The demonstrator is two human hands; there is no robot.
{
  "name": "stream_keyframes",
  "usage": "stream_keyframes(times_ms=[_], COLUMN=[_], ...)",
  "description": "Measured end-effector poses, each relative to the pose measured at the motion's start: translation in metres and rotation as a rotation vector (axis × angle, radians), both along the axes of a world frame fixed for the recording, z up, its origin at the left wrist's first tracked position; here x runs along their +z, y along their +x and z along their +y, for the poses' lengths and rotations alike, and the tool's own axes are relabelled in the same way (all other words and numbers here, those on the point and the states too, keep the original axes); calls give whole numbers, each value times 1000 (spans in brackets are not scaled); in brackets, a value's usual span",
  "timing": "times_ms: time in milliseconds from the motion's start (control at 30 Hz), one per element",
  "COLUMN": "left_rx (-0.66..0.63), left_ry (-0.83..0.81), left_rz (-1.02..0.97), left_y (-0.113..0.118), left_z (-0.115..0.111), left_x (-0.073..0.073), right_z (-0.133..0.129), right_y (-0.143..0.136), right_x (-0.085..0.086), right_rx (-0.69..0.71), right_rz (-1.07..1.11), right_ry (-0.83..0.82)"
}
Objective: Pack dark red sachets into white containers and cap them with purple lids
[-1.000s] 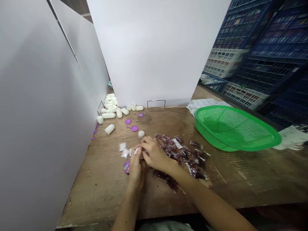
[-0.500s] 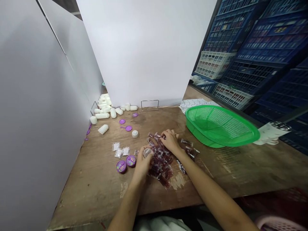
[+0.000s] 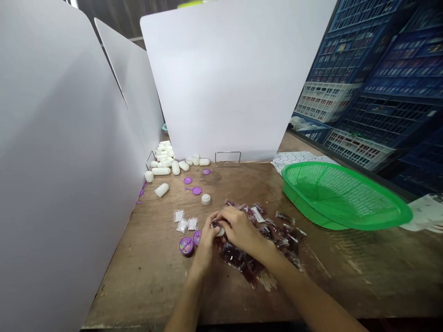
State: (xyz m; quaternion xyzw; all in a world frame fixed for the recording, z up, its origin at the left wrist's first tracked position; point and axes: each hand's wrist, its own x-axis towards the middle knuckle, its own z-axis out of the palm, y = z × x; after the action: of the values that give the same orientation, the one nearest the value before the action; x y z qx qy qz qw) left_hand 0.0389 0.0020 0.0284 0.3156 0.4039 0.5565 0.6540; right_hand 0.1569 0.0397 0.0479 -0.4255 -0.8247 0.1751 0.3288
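Note:
My left hand point(image 3: 206, 242) is closed around a small white cup point(image 3: 220, 232), held just over the table. My right hand point(image 3: 238, 229) reaches across to the cup's mouth, its fingers bent together around a dark red packet point(image 3: 215, 223) that partly shows at the rim. Those fingertips hide much of the cup. Beneath and beyond the hands spreads a pile of clear-wrapped dark red packets point(image 3: 238, 258). Left of my left hand sit two purple-lidded cups point(image 3: 186, 246), one partly covered by the hand. Several small white sachets point(image 3: 182, 225) lie behind them.
A green basket point(image 3: 346, 221) stands at the right. Purple lids point(image 3: 197, 190), a lone white cup point(image 3: 206, 199) and stacked white cups point(image 3: 161, 171) lie farther back. White panels point(image 3: 228, 83) border the table; crates point(image 3: 377, 106) are stacked beyond at right.
My right hand has moved left from the pile to the white cup, bringing a dark red packet. My left hand still holds the cup. The camera view has shifted left.

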Motion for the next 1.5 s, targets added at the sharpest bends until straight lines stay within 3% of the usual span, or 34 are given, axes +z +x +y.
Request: stream_keyframes(times_ms=[67,167,267,333,367,433,533,600,700,833,967,1033,1133,1233,1300,1500], left_rx=[115,306,307,316,341,388,406,409,403,415,460,430,335,263,226,184], left_ry=[41,101,68,39,32,21,-4,-24,-41,-39,-60,-55,-56,-80,-107,-158], left_rz=[40,155,174,151,142,120,81,64,51,33,71,76,-25,-243,-319,-196], left_y=[-6,-20,-38,-49,-53,-58,-60,-59,-60,-59,-48,-37,-19,-5,-1,-7], left_z=[0,5,13,18,20,23,24,22,18,17,20,21,15,3,-5,-11], left_x=[3,-5,-17,-19,-18,-13,-4,0,2,3,1,0,2,9,13,14], right_z=[-3,-9,8,42,65,117,183,208,219,189,101,51,0,-19,-23,-36], right_y=[-15,-32,-44,-52,-56,-65,-72,-71,-67,-63,-58,-55,-50,-41,-34,-23], right_x=[-4,-6,3,12,16,20,12,1,-11,-10,-4,-5,-13,-20,-22,-22], right_rx=[-19,33,223,226,138,26,-120,-160,-155,-116,19,151,24,-109,-110,21], right_rz=[-50,-98,-47,25,56,53,37,32,63,182,331,539,631,598,556,338], right_ry=[66,87,-59,-222,-320,-335,-309,-306,-301,-290,-298,-275,-96,9,54,143])
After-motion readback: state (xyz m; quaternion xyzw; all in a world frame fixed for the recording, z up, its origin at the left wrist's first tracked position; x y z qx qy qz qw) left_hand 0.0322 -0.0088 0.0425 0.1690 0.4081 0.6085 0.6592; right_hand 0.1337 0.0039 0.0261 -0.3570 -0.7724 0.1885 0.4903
